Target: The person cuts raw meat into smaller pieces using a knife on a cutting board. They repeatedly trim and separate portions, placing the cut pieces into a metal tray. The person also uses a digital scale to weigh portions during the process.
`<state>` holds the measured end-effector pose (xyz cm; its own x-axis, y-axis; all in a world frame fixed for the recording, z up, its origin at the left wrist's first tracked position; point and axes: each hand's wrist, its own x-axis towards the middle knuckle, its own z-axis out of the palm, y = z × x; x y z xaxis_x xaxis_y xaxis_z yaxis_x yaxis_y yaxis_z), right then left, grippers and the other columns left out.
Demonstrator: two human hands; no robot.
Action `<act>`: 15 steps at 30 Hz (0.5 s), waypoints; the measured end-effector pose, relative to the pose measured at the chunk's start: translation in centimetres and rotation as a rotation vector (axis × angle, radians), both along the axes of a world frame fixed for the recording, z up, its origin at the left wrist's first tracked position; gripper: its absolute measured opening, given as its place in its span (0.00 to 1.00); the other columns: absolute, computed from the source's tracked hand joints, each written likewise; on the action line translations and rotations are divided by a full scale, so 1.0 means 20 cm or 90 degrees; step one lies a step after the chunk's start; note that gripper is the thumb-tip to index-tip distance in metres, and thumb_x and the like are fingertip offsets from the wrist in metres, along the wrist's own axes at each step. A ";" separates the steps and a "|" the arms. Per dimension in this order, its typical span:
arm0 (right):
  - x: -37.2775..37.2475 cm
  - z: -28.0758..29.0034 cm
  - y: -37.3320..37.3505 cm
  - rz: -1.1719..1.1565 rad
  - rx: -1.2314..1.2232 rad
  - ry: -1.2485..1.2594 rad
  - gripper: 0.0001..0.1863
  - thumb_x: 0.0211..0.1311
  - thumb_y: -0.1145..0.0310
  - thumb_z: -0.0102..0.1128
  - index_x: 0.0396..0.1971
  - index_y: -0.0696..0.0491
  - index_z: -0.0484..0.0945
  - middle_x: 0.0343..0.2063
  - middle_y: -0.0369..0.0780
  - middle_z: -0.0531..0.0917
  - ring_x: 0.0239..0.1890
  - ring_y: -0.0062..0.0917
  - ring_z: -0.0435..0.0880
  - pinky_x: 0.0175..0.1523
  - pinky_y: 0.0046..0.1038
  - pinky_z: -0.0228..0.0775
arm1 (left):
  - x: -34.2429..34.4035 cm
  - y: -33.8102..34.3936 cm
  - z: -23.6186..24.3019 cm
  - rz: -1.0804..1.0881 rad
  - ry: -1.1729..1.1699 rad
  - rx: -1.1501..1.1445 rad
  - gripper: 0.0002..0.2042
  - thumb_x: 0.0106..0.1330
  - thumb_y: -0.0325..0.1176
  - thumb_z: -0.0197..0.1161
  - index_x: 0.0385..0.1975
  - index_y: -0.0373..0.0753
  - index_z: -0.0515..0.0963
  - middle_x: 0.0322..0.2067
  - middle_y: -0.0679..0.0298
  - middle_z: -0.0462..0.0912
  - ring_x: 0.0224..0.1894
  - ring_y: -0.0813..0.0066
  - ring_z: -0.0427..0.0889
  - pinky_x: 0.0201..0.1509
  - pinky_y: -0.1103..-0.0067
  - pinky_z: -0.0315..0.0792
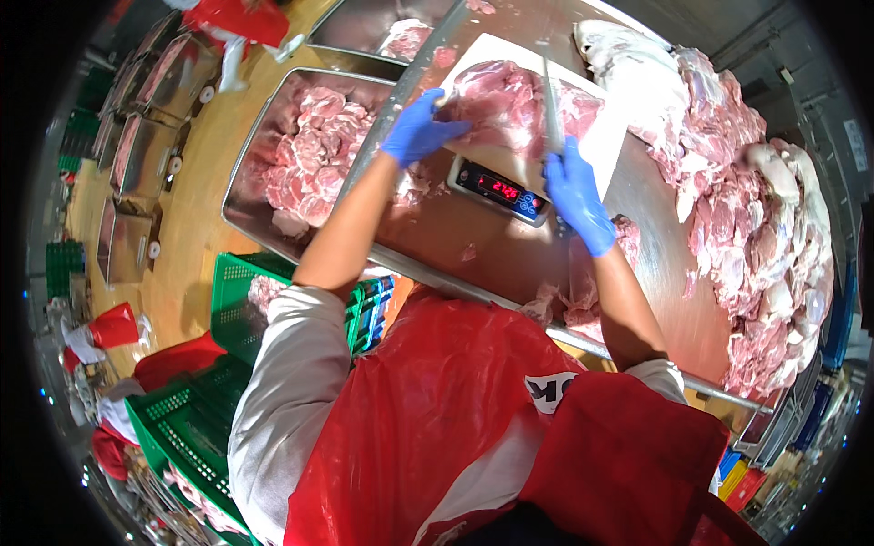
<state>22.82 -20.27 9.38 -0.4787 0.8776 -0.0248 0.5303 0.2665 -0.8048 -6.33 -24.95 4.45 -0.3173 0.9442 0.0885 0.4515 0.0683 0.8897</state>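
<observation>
A large slab of raw pink meat [501,105] lies on a white cutting board [608,150] on top of a scale [499,189] with a lit red display. At the left edge of the slab, my blue-gloved left hand [421,132] is open, thumb and fingers apart, touching the meat. My right hand [580,197], also in a blue glove, is closed around the handle of a knife [551,105]. The blade points away from me, over the right part of the meat. My grip covers most of the handle.
A steel tub [238,187] of meat cuts stands left of the metal table [651,205]. Large pale-skinned meat pieces [728,246] are heaped along the right. Small scraps [583,314] lie near the front edge. Green crates [232,305] sit lower left; other people in red aprons are beyond.
</observation>
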 end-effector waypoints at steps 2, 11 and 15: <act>-0.16 0.07 -0.01 0.089 0.071 -0.031 0.12 0.72 0.63 0.49 0.44 0.56 0.67 0.25 0.53 0.81 0.27 0.44 0.82 0.33 0.42 0.73 | 0.08 0.01 -0.03 0.063 0.023 0.022 0.22 0.52 0.35 0.77 0.47 0.39 0.78 0.35 0.62 0.81 0.36 0.72 0.80 0.39 0.74 0.75; -0.64 0.02 0.19 0.229 0.184 -0.175 0.15 0.66 0.67 0.50 0.42 0.64 0.74 0.35 0.60 0.83 0.41 0.54 0.84 0.45 0.49 0.75 | 0.21 0.00 -0.09 0.232 0.177 0.251 0.13 0.46 0.33 0.71 0.33 0.37 0.81 0.28 0.52 0.81 0.34 0.53 0.82 0.41 0.66 0.76; -0.43 -0.01 0.06 0.291 0.237 -0.379 0.12 0.71 0.69 0.43 0.46 0.62 0.67 0.33 0.59 0.82 0.41 0.53 0.83 0.45 0.50 0.74 | 0.18 -0.02 -0.10 0.170 0.116 0.209 0.15 0.46 0.33 0.72 0.34 0.38 0.82 0.30 0.52 0.82 0.34 0.56 0.83 0.40 0.68 0.76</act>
<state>14.30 -19.11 9.16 -0.7880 0.6010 -0.1333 0.6140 0.7515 -0.2414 -2.77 -25.43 2.49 -0.4974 0.7440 0.4462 0.6078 -0.0682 0.7912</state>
